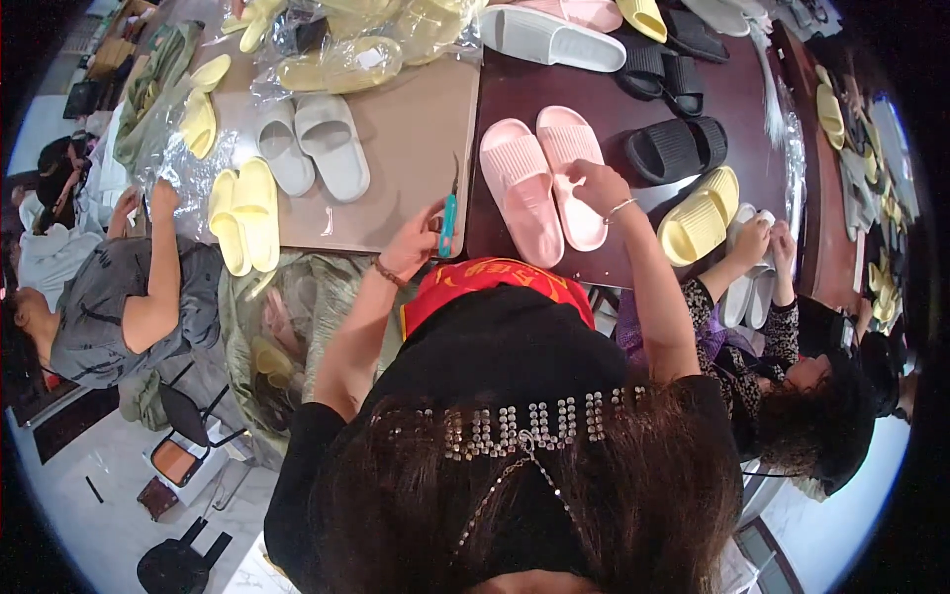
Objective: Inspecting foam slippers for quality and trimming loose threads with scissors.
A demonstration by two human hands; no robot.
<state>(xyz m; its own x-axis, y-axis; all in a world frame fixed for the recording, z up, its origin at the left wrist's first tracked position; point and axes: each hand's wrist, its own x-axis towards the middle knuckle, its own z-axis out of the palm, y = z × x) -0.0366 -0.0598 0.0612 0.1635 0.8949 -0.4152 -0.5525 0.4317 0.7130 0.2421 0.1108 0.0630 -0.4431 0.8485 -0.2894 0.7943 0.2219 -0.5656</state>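
Upright in my left hand, by the table's front edge, is a small tool with a teal handle and a thin, dark, slightly curved tip. A pair of pink slides lies before me, soles down and toes away. My right hand, a bracelet at its wrist, has its fingers closed at the strap edge of the right pink slide; the fingertips are partly hidden. Beside it lies the left pink slide, untouched.
Grey slides and yellow slides lie to the left, black slides and a yellow slide to the right. Bagged yellow slides lie at the back. Co-workers sit on both sides; the right one handles light grey slides.
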